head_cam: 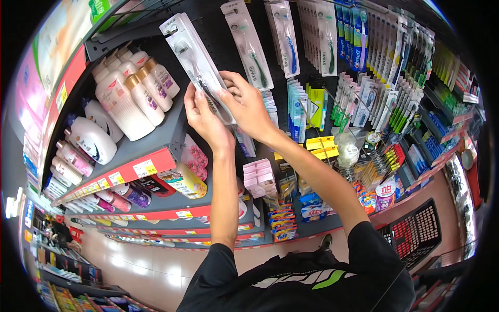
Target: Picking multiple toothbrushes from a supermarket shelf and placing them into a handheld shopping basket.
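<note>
Both my hands hold one packaged toothbrush (186,54) in a clear and white blister pack, tilted with its hanging tab up and to the left. My left hand (204,117) grips the lower left edge, with the thumb lying across the front. On the right edge, my right hand (245,103) has its thumb on the front and its fingers curled at the side. Just right of it hangs a similar toothbrush pack (249,46) with a green handle. A blue-handled toothbrush pack (287,39) hangs further right.
At left, a shelf (132,156) with a red price strip carries lotion bottles (124,105). Metal hooks hold several rows of toothbrushes (351,39). Below hang detergent packets (282,226) and a stack of pink boxes (259,181). A black shopping basket (417,234) stands at lower right.
</note>
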Demonstrator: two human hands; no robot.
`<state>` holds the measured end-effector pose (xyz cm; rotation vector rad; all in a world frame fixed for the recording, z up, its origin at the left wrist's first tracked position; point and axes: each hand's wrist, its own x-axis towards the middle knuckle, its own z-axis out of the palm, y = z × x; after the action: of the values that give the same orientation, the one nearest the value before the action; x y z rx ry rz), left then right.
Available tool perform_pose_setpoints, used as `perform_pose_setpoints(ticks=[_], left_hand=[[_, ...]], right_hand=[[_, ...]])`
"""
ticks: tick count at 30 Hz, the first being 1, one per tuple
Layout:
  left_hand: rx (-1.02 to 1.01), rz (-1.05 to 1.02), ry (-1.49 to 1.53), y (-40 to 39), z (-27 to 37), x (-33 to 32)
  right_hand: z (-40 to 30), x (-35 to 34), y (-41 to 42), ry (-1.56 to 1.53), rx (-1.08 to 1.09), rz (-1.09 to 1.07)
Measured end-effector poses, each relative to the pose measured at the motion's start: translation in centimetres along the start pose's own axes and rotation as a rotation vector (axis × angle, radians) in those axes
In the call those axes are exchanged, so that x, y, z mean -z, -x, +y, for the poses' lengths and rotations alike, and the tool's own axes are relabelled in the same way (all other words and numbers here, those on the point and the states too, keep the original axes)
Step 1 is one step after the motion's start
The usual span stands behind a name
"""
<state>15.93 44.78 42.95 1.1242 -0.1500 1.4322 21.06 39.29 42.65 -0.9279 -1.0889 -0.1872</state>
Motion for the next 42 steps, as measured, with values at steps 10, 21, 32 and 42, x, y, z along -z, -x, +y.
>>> perform_pose_setpoints(ticks=[10, 21, 32, 42], left_hand=[[0.089, -0.022, 0.073, 0.3, 3.5, 0.5], [0.136, -0.088, -0.026, 0.7, 6.9, 1.4], [0.034, -0.142, -0.243, 9.4, 7.5, 2.5], [1.146, -0.581, -0.174, 33.6, 1.0, 10.9]], right_hand=[[-3.6, -1.2, 0.2, -0.067, -0.025, 0.008], [-3.6, -2.8, 0.3, -0.24, -0.075, -0.01], [-7.3, 2.0, 7.6, 0.083, -0.038, -0.077], [-10.9, 15.8, 34.1, 0.416, -0.98, -0.041]])
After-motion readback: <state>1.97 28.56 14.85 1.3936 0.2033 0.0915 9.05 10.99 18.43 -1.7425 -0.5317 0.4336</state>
